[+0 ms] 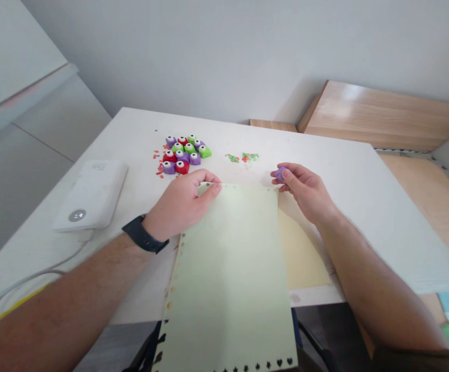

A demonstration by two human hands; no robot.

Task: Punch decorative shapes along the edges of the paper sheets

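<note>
The right hand (305,194) pinches a small purple craft punch (280,173)

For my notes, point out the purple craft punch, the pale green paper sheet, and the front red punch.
Purple craft punch (280,173), head view, point on its body.
Pale green paper sheet (232,268), head view, point on its middle.
Red craft punch (182,167), head view, point on its top.
</note>
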